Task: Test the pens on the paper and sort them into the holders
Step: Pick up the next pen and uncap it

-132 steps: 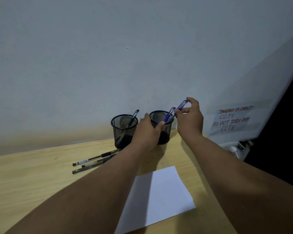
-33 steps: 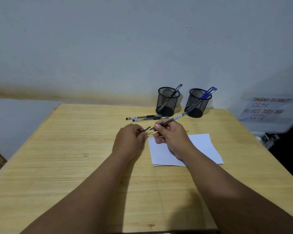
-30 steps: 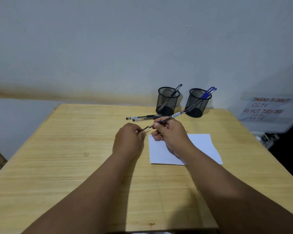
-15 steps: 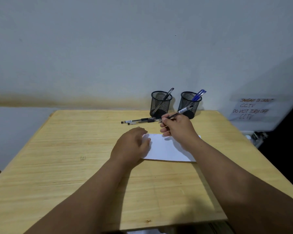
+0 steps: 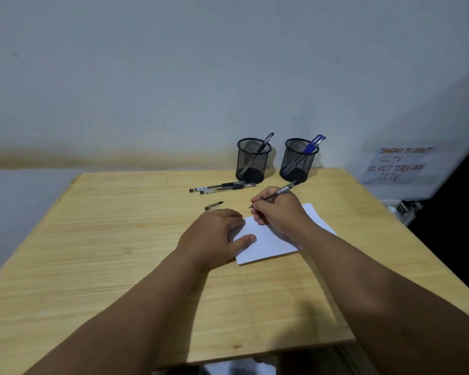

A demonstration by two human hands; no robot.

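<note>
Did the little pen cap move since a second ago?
Yes. The pen cap left the left hand and now lies on the table, just beyond that hand, nearer the holders.

I see a light wooden surface point(image 5: 92, 266) set against a grey wall point(image 5: 173, 77); at right, a handwritten CCTV notice point(image 5: 395, 165) hangs on a pale panel.

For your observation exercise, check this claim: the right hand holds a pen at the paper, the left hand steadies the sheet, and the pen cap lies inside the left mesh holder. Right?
Not quite. The head view shows the pen cap lying on the table, just beyond the left hand, not in the left mesh holder. The rest holds: the right hand holds a pen at the paper.
</note>
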